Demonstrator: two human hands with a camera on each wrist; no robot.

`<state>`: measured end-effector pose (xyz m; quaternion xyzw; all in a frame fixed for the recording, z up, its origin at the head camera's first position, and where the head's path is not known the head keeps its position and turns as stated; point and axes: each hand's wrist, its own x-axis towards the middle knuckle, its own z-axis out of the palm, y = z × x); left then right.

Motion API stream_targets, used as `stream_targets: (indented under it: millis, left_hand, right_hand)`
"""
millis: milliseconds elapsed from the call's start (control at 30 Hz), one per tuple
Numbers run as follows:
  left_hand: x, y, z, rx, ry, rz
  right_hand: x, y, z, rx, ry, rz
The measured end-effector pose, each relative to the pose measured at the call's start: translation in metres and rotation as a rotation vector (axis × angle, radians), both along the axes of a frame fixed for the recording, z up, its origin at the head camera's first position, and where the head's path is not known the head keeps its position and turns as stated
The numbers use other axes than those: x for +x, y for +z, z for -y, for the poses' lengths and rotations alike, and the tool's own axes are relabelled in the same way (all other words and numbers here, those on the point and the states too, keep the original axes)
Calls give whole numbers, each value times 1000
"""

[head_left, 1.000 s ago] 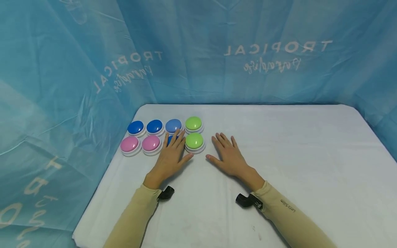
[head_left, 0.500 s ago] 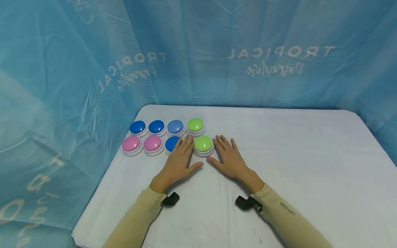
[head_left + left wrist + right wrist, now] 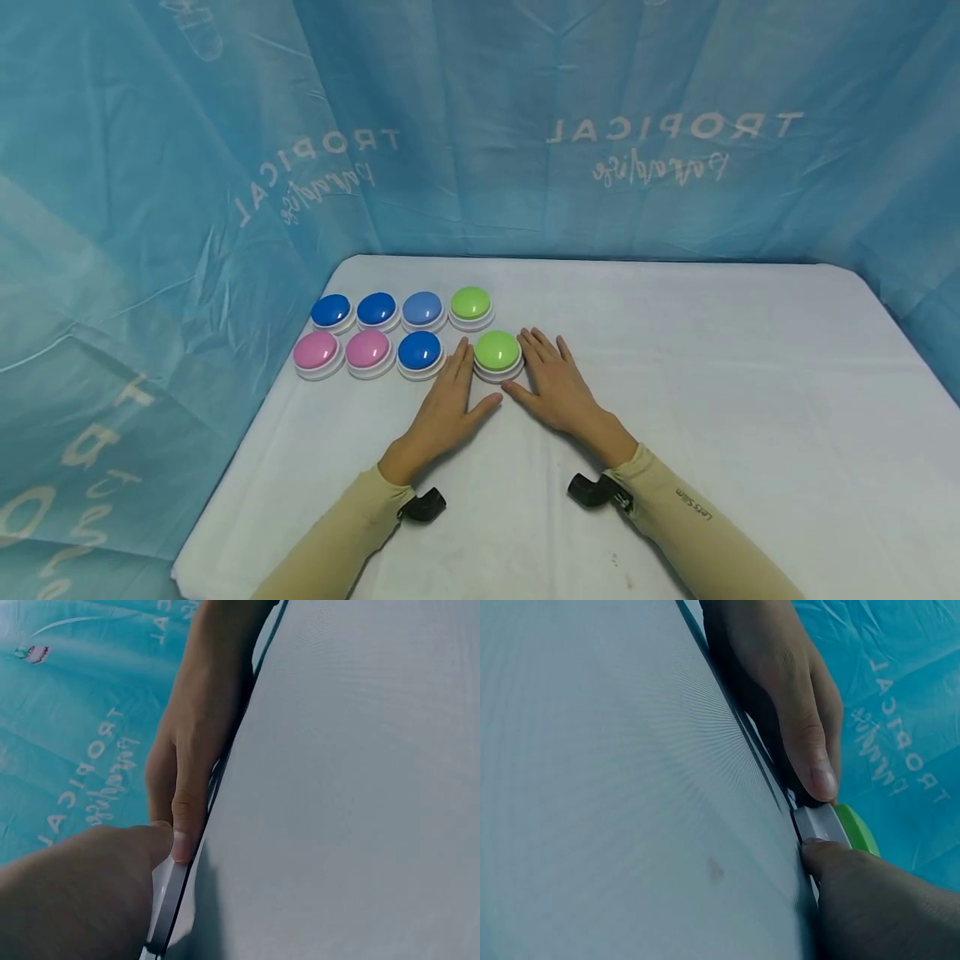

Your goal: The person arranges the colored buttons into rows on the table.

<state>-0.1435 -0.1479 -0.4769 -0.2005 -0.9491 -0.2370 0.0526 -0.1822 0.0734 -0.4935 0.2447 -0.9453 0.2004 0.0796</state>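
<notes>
Nearest me are my tan sleeves [image 3: 322,533], with a black wrist camera [image 3: 423,506] at the inner side of my left cuff. Beyond them my left hand [image 3: 442,412] and right hand [image 3: 555,390] lie with fingers straight and thumbs out, gripping nothing, on either side of the near green button [image 3: 497,350]. It sits left of the desk's [image 3: 675,375] middle, toward the back edge. Half a second ago my left fingers lay partly over the near blue button [image 3: 419,350]; now they are between the two, the blue shows whole, and the green stands slightly farther right. I read that as a gap being opened in the near row. Only the right wrist view shows the green's white base [image 3: 821,825] side-on, my right thumb seeming to touch it; the left wrist view shows no green at all. Only the head view gives the two pink buttons [image 3: 367,349] toward the left edge, then three blue and one green nearer the back edge, and the blue curtain [image 3: 480,150] behind
</notes>
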Motion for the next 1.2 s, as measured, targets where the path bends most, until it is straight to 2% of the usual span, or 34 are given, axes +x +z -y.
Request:
stream_targets:
  millis: [133,367,633,800,1000,1200]
  left_hand:
    - [1,-4,-6,-35,9,5]
    - [0,-8,-16,-31,-15,-51]
    - [2,-10,-36,-68,-41,-14]
    - [3,-11,-53,-140,-76,5]
    - [2,-13,-82,-206,-145,-15]
    - [0,-14,-114,-312,-189,-36]
  right_hand:
    - [3,1,-3,13,-10,1]
    - [5,3,-12,15,-22,20]
    - [5,1,-31,6,-45,36]
    - [6,1,-51,-11,-63,26]
    - [12,0,-81,-36,-116,20]
    - [15,-1,-112,-54,-167,31]
